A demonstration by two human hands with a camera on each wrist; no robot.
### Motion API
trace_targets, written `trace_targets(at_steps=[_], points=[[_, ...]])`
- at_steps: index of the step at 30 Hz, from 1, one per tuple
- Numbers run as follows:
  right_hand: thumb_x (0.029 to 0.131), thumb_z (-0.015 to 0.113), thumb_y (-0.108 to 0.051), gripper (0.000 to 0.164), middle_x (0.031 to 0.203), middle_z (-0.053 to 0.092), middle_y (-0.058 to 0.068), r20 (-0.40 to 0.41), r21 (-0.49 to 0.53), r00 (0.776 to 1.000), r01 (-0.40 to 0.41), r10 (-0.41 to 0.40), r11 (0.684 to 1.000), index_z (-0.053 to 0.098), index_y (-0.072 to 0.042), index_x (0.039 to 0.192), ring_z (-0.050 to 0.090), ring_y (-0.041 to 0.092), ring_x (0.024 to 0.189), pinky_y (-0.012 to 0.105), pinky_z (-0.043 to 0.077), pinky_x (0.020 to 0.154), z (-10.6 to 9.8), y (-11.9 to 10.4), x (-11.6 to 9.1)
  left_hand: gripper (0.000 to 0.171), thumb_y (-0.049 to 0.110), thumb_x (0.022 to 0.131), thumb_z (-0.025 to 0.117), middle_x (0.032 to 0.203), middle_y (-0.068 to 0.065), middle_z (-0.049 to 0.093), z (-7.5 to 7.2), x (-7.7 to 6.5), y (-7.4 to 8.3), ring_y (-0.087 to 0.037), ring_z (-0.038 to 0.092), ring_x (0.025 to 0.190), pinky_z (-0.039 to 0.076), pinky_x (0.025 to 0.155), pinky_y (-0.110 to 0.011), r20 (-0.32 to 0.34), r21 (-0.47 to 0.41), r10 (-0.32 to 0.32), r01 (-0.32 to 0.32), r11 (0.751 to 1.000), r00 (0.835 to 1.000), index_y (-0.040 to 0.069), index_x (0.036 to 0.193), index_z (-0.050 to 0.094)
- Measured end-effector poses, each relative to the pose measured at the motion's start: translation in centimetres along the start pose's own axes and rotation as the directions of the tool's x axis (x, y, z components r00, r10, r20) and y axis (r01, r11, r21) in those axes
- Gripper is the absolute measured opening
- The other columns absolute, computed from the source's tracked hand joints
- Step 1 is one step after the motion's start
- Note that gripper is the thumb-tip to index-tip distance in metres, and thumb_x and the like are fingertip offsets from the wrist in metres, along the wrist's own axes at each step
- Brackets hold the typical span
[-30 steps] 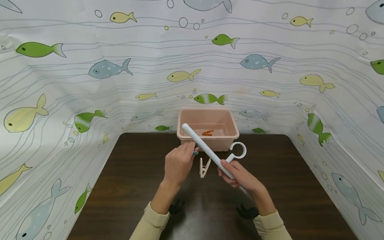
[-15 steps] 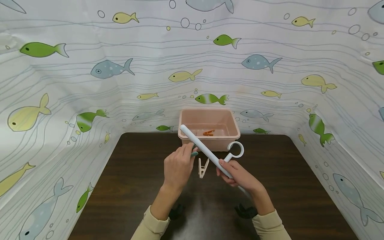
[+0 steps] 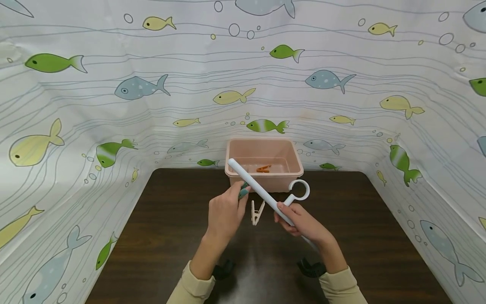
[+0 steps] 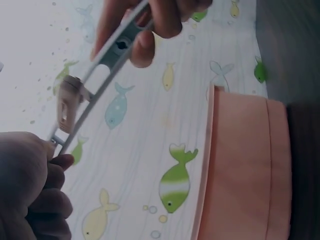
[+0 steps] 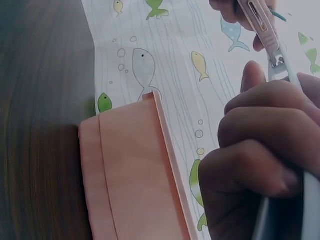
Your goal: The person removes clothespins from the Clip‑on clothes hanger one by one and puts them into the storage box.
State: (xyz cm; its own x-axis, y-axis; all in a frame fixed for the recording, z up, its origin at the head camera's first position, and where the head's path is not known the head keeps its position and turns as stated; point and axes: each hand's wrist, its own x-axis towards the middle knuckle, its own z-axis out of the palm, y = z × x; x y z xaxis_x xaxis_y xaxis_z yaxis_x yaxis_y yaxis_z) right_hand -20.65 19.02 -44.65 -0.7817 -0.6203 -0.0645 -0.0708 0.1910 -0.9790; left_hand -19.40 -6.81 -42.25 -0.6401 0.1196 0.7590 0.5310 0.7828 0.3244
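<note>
In the head view my right hand (image 3: pixel 300 219) grips a white clothes hanger (image 3: pixel 258 185) near the base of its round hook. One arm of the hanger slants up to the left in front of the bin. My left hand (image 3: pixel 225 211) pinches a teal clothespin (image 3: pixel 243 193) beside that arm; its jaws are hidden, so I cannot tell whether it bites the hanger. A beige clothespin (image 3: pixel 256 213) hangs from the hanger between my hands, and in the right wrist view this beige clothespin (image 5: pixel 260 25) sits close to the bar.
A pink bin (image 3: pixel 267 181) stands at the table's back edge, with an orange clothespin (image 3: pixel 263 169) inside. The dark wooden table (image 3: pixel 171 219) spreads to both sides. A fish-patterned sheet (image 3: pixel 190 76) walls the back and sides.
The hanger has shifted slightly left since a second ago. My left hand has turned a little, and more of the teal clothespin shows. My right hand keeps its grip.
</note>
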Motion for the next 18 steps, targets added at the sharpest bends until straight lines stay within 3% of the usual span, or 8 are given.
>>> trace_targets(at_steps=[3,6,11,18], points=[[0.118,0.035,-0.048,0.06,0.059,0.039,-0.006,-0.011,-0.003,1.0,-0.007,0.007,1.0,0.059,0.006,0.106,0.028,0.007,0.045,0.021,0.027,0.041,0.1,0.0,0.03,0.017,0.022,0.103,0.075,0.072,0.001,0.068,-0.21,0.03,0.05,-0.006,0.04,0.049,0.027,0.046,-0.02,0.049,-0.053,-0.052,0.054,0.997,0.997,0.007,0.111,0.071],[0.119,0.035,-0.046,0.061,0.059,0.038,-0.004,-0.011,-0.008,1.0,-0.006,0.006,1.0,0.058,0.01,0.108,0.028,0.006,0.045,0.022,0.026,0.041,0.11,-0.12,-0.04,0.017,0.023,0.104,0.074,0.067,0.003,0.06,-0.32,0.08,0.05,-0.006,0.038,0.049,0.026,0.046,-0.02,0.066,-0.053,-0.045,0.049,0.997,0.997,0.008,0.109,0.069],[0.12,0.034,-0.042,0.058,0.059,0.037,-0.002,-0.015,-0.016,1.0,0.007,-0.007,1.0,0.057,0.01,0.107,0.028,0.006,0.045,0.023,0.025,0.041,0.08,-0.21,-0.2,0.019,0.024,0.102,0.076,0.073,0.002,0.067,-0.34,0.16,-0.15,-0.006,0.041,0.049,0.027,0.046,-0.02,0.048,-0.02,0.007,-0.006,1.0,0.999,0.008,0.11,0.069],[0.119,0.037,-0.042,0.057,0.06,0.039,-0.002,-0.053,-0.041,0.999,-0.006,0.004,0.999,0.058,0.01,0.109,0.031,0.006,0.048,0.023,0.027,0.043,0.22,-0.05,-0.25,0.017,0.022,0.104,0.074,0.072,0.001,0.061,-0.27,0.22,-0.61,-0.01,0.044,0.053,0.031,0.048,-0.024,0.018,-0.072,-0.068,0.07,0.995,0.997,0.008,0.113,0.069]])
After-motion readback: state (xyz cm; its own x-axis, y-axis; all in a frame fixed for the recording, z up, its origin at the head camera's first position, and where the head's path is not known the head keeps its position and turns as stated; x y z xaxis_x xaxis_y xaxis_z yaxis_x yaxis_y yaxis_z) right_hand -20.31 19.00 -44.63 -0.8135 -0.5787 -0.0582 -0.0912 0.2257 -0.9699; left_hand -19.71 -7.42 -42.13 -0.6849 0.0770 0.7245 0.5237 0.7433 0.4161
